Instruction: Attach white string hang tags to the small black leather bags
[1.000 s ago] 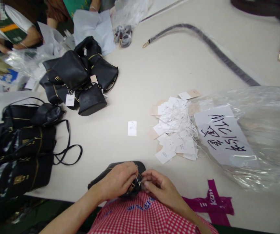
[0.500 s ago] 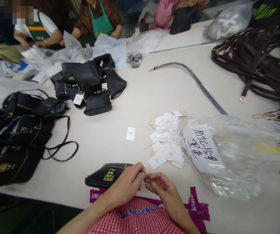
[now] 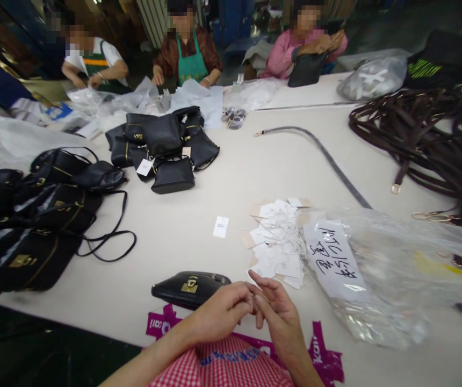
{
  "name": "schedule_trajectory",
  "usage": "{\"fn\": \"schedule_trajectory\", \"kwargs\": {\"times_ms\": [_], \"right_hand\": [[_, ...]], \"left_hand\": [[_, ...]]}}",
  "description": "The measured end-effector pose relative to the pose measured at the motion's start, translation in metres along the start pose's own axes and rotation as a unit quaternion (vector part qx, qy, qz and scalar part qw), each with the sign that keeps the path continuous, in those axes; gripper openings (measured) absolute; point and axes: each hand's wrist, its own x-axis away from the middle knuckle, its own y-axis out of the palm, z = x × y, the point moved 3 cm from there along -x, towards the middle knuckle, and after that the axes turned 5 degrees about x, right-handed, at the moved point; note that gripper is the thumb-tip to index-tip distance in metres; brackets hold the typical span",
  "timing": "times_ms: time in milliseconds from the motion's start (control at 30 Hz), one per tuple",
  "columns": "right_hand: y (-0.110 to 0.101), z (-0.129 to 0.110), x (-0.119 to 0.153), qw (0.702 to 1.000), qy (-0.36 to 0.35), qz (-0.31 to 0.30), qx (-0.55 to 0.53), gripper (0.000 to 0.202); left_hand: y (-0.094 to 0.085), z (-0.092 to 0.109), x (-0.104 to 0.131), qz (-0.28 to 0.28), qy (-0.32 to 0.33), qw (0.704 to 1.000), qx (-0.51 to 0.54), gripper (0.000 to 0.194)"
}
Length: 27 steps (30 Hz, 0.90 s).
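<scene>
My left hand is closed in a pinch beside the right end of a small black bag with a gold clasp, which lies flat near the table's front edge. Against it works my right hand, thumb and index finger pinched together while other fingers stretch out. Whatever is between the fingertips is too small to make out. Just beyond the hands sits a pile of white and tan hang tags with white strings. One single white tag lies apart, to the left of that pile.
Black bags are heaped at the left and at the back. To the right lie a clear plastic bag with a handwritten label and a tangle of dark straps. Several people work along the far side.
The view has tilted up, showing more of the people opposite. Both hands have come closer together and overlap at the fingertips, and my right index finger is now raised.
</scene>
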Motion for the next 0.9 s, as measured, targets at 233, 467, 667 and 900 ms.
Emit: {"fn": "schedule_trajectory", "kwargs": {"times_ms": [233, 467, 667, 900], "right_hand": [[-0.017, 0.004, 0.0, 0.998, 0.029, 0.041, 0.049, 0.033], [-0.011, 0.0, 0.002, 0.991, 0.033, -0.043, 0.125, 0.031], [-0.005, -0.001, -0.003, 0.99, -0.001, -0.045, 0.133, 0.024], [-0.008, 0.003, -0.002, 0.994, 0.029, -0.007, 0.108, 0.025]], "left_hand": [[-0.002, -0.017, 0.0, 0.072, -0.04, 0.997, 0.015, 0.014], [-0.004, -0.019, -0.004, 0.069, -0.059, 0.995, 0.032, 0.012], [-0.005, -0.012, -0.003, 0.077, -0.067, 0.995, 0.005, 0.013], [-0.013, -0.003, -0.002, 0.15, -0.009, 0.983, -0.107, 0.016]]}}
